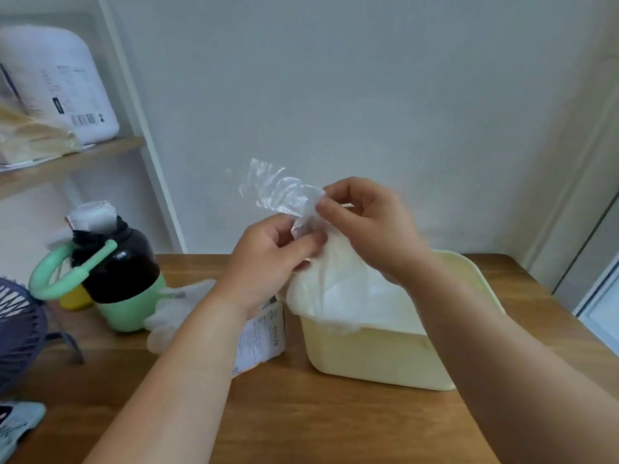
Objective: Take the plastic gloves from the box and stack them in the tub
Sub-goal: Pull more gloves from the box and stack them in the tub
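A thin clear plastic glove (278,190) is held up in the air above the table. My left hand (271,252) pinches its lower part and my right hand (365,222) pinches its upper edge. Below my right wrist stands a pale yellow tub (375,356) with a pile of clear gloves (351,289) inside, some draped over its left rim. The glove box (264,336), white with printed text, lies beside the tub and is partly hidden by my left forearm. More loose gloves (174,309) lie on the table to its left.
A green and black bottle (117,272) with a loop handle stands at the left of the wooden table (301,413). A dark fan (20,336) sits at the left edge. Behind, a shelf (67,159) carries a white container (57,78). The wall is close behind.
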